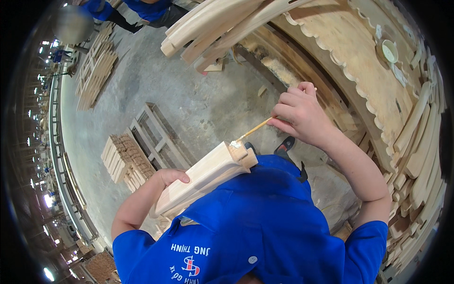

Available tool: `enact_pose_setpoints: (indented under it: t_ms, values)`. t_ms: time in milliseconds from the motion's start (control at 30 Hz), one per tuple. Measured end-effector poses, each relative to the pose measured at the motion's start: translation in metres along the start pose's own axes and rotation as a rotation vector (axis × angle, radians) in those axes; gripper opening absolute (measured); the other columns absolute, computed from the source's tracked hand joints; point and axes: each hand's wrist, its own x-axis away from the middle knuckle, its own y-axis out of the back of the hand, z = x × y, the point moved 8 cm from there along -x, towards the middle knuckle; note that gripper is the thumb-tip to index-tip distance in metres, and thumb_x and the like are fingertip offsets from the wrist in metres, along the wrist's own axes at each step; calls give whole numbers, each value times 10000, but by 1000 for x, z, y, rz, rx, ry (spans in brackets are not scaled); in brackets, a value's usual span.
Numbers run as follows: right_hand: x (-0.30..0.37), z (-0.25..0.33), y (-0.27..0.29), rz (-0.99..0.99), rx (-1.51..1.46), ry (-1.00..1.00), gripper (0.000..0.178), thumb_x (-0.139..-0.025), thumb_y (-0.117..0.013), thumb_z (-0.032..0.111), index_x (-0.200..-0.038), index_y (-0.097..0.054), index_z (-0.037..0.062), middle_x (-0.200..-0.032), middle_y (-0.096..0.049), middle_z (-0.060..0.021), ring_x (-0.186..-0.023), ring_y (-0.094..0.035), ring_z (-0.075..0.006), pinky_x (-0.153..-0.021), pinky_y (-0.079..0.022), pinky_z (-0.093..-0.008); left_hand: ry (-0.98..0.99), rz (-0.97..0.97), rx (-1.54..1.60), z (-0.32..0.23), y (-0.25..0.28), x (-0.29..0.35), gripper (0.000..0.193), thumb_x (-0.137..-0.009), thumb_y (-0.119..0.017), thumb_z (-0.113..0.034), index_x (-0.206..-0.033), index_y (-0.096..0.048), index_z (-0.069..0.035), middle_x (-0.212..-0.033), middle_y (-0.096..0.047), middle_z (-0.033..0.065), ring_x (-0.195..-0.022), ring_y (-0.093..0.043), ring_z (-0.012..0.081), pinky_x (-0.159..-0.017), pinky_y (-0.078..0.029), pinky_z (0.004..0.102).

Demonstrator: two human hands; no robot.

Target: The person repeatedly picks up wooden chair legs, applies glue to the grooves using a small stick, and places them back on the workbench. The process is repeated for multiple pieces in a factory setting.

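With twelve o'clock pointing straight out from the wearer's chest, I see a pair of pale wooden pieces (201,177) lying slantwise in front of the blue shirt (265,213), their long axis running from eight o'clock up to two. The left grip (165,179) is closed on them well down the length, thumb flat on the upper face; its other fingers are hidden from me. From that thumb, the stepped end with its blob of white paste (234,144) lies toward two o'clock, held off the floor (203,99).

My right grip (302,113) is pinched around a slim yellowish stick (257,127), and the stick's working end reaches out toward eight o'clock. So stick and wood run on nearly the same slant, their ends facing, and the tip appears to touch the paste. Of the two hands, the right is the nearer to that pasted end.

The relation I judge by is tip against stepped end: a small slide toward four or five o'clock separates the pasted piece from its neighbour. A tub (389,51) sits farther off at two o'clock on the tabletop (347,40).
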Motion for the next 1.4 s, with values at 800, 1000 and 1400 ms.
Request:
enact_pose_setpoints:
  t_ms: [800,1000,1400]
  values:
    - [11,-4,-12,109,15,47,211,-786,-684,307,-693,-584,146,-644,-519,5,-757,-536,-180,-846,-342,-384,51,-4,-17,-4,6,-1,885,-663,-751,-305,-1415,-358,-53,-1411,-403,155,-1262,-426,274,-1058,-343,394]
    - [13,-10,-12,225,-93,42,224,-792,-685,322,-697,-590,143,-663,-543,4,-762,-543,-187,-849,-340,-391,35,3,-4,-3,7,-4,887,-663,-752,-308,-1416,-356,-54,-1415,-396,156,-1269,-416,274,-1061,-338,394]
    - [18,-30,-36,164,-120,-50,238,-795,-690,315,-692,-578,131,-660,-512,5,-757,-520,-183,-863,-324,-385,34,5,18,6,15,-10,892,-663,-752,-315,-1418,-353,-55,-1424,-380,156,-1283,-398,274,-1068,-327,395]
